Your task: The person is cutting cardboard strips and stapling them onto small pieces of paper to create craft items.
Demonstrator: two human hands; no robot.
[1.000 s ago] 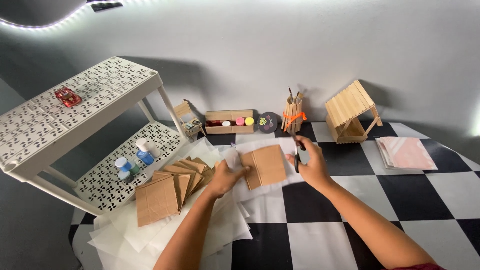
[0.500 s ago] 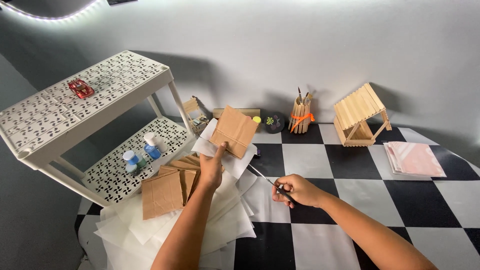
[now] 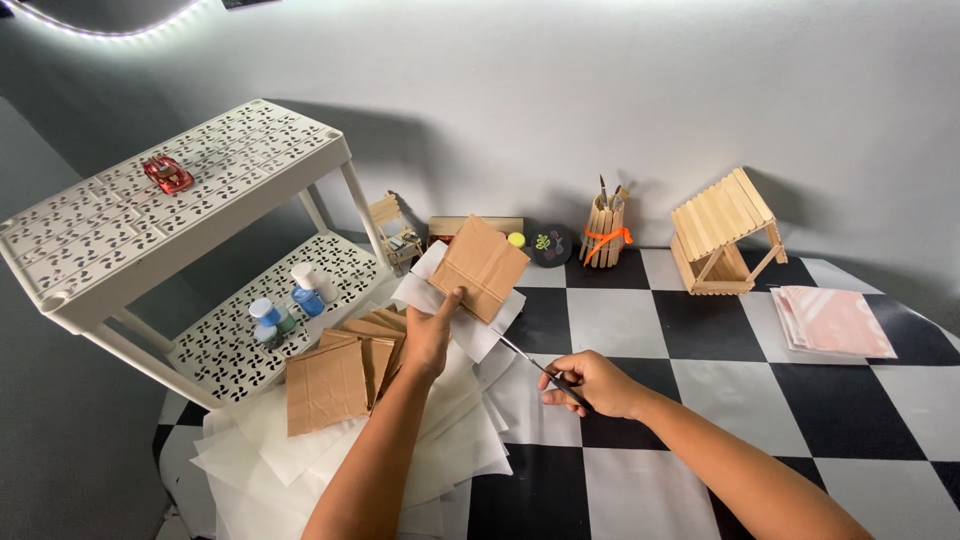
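My left hand [image 3: 432,338] holds up a brown cardboard square [image 3: 481,266] together with a white paper sheet [image 3: 472,330] behind it, tilted above the table. My right hand [image 3: 590,382] grips a pair of scissors [image 3: 528,362] whose blades point up-left toward the lower edge of the paper. Under my left arm lies a fanned stack of cardboard squares [image 3: 335,380] on a spread of white paper sheets [image 3: 440,440].
A white perforated two-tier shelf [image 3: 150,210] stands at left with a red toy car [image 3: 167,174] on top and paint bottles [image 3: 285,300] below. At the back are a stick brush holder [image 3: 606,232], a stick house [image 3: 722,232], a paint box and pink sheets [image 3: 832,320] at right.
My left hand lifted the cardboard and paper off the table, up and to the left. My right hand dropped down toward me and turned the scissors so their blades point at the sheet.
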